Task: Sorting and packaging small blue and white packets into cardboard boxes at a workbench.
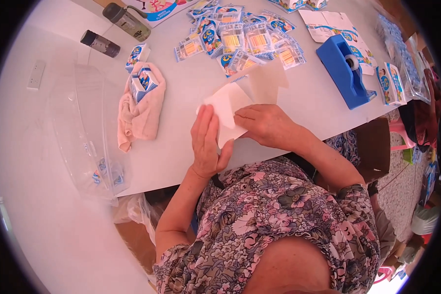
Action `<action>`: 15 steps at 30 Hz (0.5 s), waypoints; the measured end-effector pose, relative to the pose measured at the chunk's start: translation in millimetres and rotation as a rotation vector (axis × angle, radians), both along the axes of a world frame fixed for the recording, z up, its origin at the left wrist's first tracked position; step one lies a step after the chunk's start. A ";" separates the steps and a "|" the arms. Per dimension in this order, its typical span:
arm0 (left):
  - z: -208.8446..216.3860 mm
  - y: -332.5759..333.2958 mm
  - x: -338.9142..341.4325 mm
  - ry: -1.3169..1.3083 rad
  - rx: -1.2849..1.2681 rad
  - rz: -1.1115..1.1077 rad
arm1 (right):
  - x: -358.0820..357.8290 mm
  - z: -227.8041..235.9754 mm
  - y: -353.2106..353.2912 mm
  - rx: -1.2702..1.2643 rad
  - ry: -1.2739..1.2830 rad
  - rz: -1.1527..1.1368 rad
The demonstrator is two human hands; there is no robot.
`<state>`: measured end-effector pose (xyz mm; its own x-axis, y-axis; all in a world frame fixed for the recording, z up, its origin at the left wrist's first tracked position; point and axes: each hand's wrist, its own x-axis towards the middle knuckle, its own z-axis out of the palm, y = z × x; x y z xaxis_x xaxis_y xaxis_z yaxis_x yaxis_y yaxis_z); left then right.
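Observation:
A white cardboard carton [224, 104], part unfolded with its plain inner side up, is between my hands above the near part of the table. My left hand [206, 139] lies along its left side, fingers straight and together, the thumb at the near edge. My right hand [269, 126] pinches the carton's right side with bent fingers; its thumb is hidden. A pale flap [268, 82] of card sticks out beyond the right hand. Just past the carton lies a pile of small clear and blue packets [232, 36] with yellow-orange sticks inside.
A blue tape dispenser [345, 71] stands at right, beside flattened printed cartons [335, 27] and a small upright box [391, 84]. At left, a pink towel [141, 115] holds small blue-white packs. Two bottles [127, 22] and a clear plastic bin [81, 130] are farther left.

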<state>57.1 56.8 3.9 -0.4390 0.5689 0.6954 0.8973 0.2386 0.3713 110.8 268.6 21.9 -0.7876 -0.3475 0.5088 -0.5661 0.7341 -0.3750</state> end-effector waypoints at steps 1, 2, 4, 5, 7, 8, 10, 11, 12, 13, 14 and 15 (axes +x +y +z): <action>0.3 -4.1 -2.3 0.000 -0.006 -0.007 | 1.2 0.0 -0.2 -0.006 0.000 -0.007; 0.5 -7.7 -5.1 0.034 -0.083 0.009 | 1.1 0.3 -0.5 0.043 -0.066 0.014; 4.4 -11.6 -6.0 0.068 -0.164 0.020 | 3.6 5.1 -1.0 0.088 -0.134 0.031; 10.5 -14.5 -3.3 0.055 -0.236 0.060 | 8.0 11.3 -3.5 0.111 -0.189 0.032; 14.7 -15.4 -0.7 0.037 -0.310 0.095 | 12.0 14.1 -4.2 0.131 -0.252 0.029; 15.1 -15.0 0.7 0.058 -0.394 0.095 | 11.2 14.3 -2.5 0.133 -0.260 0.039; 18.0 -12.4 1.9 0.074 -0.473 0.097 | 14.6 18.0 0.1 0.140 -0.272 0.051; 21.0 -10.4 -0.3 0.070 -0.484 0.092 | 17.5 22.6 2.0 -0.012 0.007 0.055; 22.7 -9.2 -2.2 0.065 -0.494 0.089 | 20.9 27.1 4.5 -0.166 0.283 0.060; 22.4 -9.1 -3.2 0.058 -0.486 0.099 | 26.5 31.0 10.2 -0.160 0.278 0.072; 21.7 -8.0 -2.4 0.042 -0.468 0.083 | 36.3 34.7 18.9 -0.203 0.286 -0.172; 21.4 -7.2 -1.5 0.026 -0.450 0.067 | 41.1 36.8 23.4 -0.243 0.292 -0.416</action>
